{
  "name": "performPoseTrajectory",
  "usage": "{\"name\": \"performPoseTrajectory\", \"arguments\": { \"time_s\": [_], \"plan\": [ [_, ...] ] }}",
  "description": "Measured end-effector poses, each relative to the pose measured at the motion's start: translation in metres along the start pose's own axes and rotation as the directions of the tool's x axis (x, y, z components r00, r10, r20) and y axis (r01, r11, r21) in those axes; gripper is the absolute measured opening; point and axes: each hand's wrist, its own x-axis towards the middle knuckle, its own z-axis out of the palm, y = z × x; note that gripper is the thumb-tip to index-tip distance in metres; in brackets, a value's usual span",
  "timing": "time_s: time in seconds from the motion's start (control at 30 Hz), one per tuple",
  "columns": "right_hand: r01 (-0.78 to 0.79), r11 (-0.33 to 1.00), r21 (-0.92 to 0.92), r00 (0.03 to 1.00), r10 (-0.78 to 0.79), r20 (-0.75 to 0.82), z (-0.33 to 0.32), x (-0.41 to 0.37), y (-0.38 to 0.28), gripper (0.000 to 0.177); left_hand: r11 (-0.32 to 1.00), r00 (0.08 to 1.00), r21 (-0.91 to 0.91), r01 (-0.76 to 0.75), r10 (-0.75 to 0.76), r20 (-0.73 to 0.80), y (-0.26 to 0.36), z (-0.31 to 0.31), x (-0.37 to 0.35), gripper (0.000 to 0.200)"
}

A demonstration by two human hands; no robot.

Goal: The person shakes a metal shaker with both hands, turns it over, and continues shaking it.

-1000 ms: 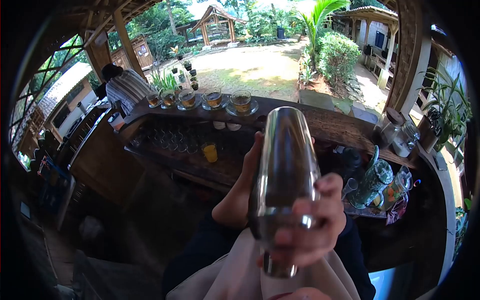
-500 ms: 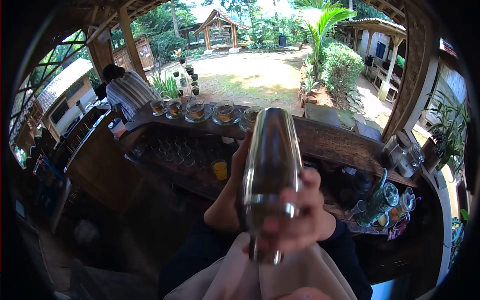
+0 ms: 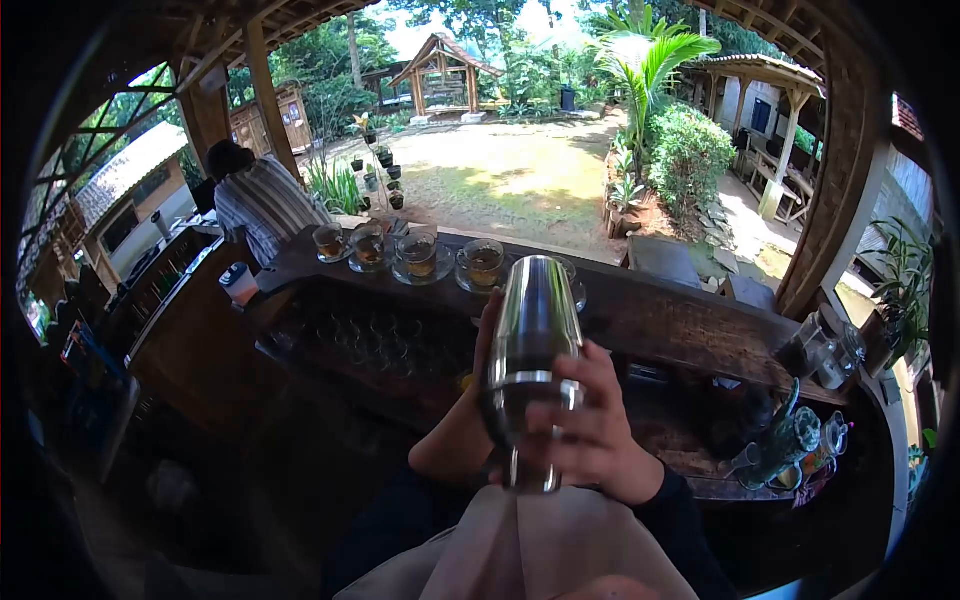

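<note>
A shiny metal cocktail shaker [image 3: 537, 315] is held nearly upright in front of my body, above my lap. My right hand [image 3: 588, 425] wraps its fingers round the lower right side of it, slightly blurred. On the far left side, my left hand [image 3: 486, 345] grips the shaker too; most of its fingers are hidden behind the metal. Beyond the shaker, several glass cups of amber drink [image 3: 418, 258] stand on saucers along the counter ledge, the rightmost partly covered by the shaker.
A dark wooden counter [image 3: 700, 335] runs across in front of me. Empty glasses [image 3: 375, 340] stand on its lower shelf at left. A green patterned pitcher [image 3: 785, 445] and glass jars [image 3: 825, 350] are at right. Another person in a striped shirt [image 3: 265, 205] is beyond the left end.
The shaker has moved away from the camera and looks smaller, both hands still round it. The view has tilted, so the counter and cups sit lower, and the yellow drink is now mostly hidden.
</note>
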Motion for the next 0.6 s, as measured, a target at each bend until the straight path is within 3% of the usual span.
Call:
{"name": "performPoseTrajectory", "arguments": {
  "time_s": [0.03, 0.07, 0.1, 0.13, 0.2, 0.23, 0.27, 0.3, 0.33, 0.37, 0.4, 0.43, 0.47, 0.5, 0.53, 0.57, 0.6],
  "plan": [
    [0.203, 0.979, 0.031, 0.967, -0.196, -0.162, 0.019, -0.010, -0.003, 0.022, 0.994, 0.989, 0.089, -0.059, 0.046, 0.142, 0.000, 0.003, -0.002, 0.080],
    [0.399, 0.916, -0.023, 0.857, -0.382, -0.347, 0.051, -0.015, 0.001, 0.019, 0.977, 0.956, 0.171, -0.128, 0.075, 0.284, 0.000, 0.002, -0.003, 0.086],
    [0.401, 0.916, -0.019, 0.855, -0.382, -0.352, 0.052, -0.021, 0.006, 0.019, 0.889, 0.890, 0.402, -0.218, 0.013, 0.456, 0.015, -0.013, 0.001, 0.088],
    [0.355, 0.935, -0.003, 0.897, -0.342, -0.280, 0.044, -0.025, 0.012, 0.021, 0.888, 0.892, 0.405, -0.218, 0.013, 0.451, 0.021, -0.019, -0.004, 0.088],
    [0.246, 0.969, 0.018, 0.962, -0.241, -0.129, 0.034, -0.015, 0.020, 0.026, 0.953, 0.993, 0.278, -0.120, 0.114, 0.035, 0.026, -0.026, -0.016, 0.078],
    [0.020, 0.999, 0.032, 0.993, -0.017, -0.113, 0.045, -0.016, 0.039, 0.029, 0.994, 0.992, 0.105, -0.027, 0.039, -0.117, 0.038, -0.042, -0.016, 0.067],
    [-0.203, 0.978, 0.041, 0.974, 0.206, -0.094, 0.056, -0.017, 0.057, 0.033, 0.992, 0.987, -0.069, -0.102, 0.110, 0.121, 0.044, -0.069, -0.014, 0.062],
    [-0.209, 0.977, 0.041, 0.972, 0.212, -0.098, 0.060, -0.015, 0.059, 0.033, 0.803, 0.955, 0.542, -0.247, 0.297, -0.005, 0.053, -0.103, -0.013, 0.059],
    [-0.435, 0.895, 0.098, 0.889, 0.444, -0.110, 0.062, -0.014, 0.061, 0.037, 0.288, 0.862, 0.941, -0.180, 0.506, 0.010, 0.058, -0.125, -0.014, 0.058],
    [-0.623, 0.767, 0.154, 0.761, 0.640, -0.107, 0.063, -0.010, 0.065, 0.041, 0.285, 0.861, 0.940, -0.188, 0.509, 0.018, 0.053, -0.100, -0.017, 0.058],
    [-0.461, 0.878, 0.128, 0.876, 0.474, -0.091, 0.061, -0.003, 0.059, 0.041, 0.802, 0.939, 0.550, -0.232, 0.332, -0.088, 0.049, -0.049, -0.020, 0.058],
    [-0.280, 0.954, 0.103, 0.955, 0.288, -0.073, 0.055, 0.003, 0.044, 0.041, 0.993, 0.993, -0.055, -0.106, 0.103, -0.058, 0.052, -0.020, -0.022, 0.057],
    [-0.092, 0.995, 0.029, 0.995, 0.093, -0.029, 0.049, 0.004, 0.030, 0.035, 0.999, 0.988, 0.003, 0.051, -0.050, -0.143, 0.059, -0.022, -0.024, 0.073],
    [0.102, 0.995, -0.006, 0.994, -0.102, -0.026, 0.047, 0.004, 0.018, 0.028, 0.997, 0.997, 0.079, -0.009, 0.015, -0.081, 0.053, -0.006, -0.029, 0.077],
    [0.102, 0.995, -0.002, 0.995, -0.102, -0.024, 0.072, -0.020, 0.024, 0.028, 0.986, 0.997, 0.149, -0.074, 0.077, -0.015, 0.045, 0.009, -0.033, 0.081],
    [0.326, 0.945, 0.032, 0.917, -0.308, -0.253, 0.117, -0.060, 0.045, 0.028, 0.971, 0.984, 0.198, -0.132, 0.104, 0.145, 0.045, 0.004, -0.029, 0.084],
    [0.536, 0.844, 0.011, 0.747, -0.469, -0.471, 0.129, -0.033, 0.047, 0.028, 0.971, 0.983, 0.201, -0.133, 0.105, 0.148, 0.050, -0.005, -0.025, 0.084]
  ]
}}
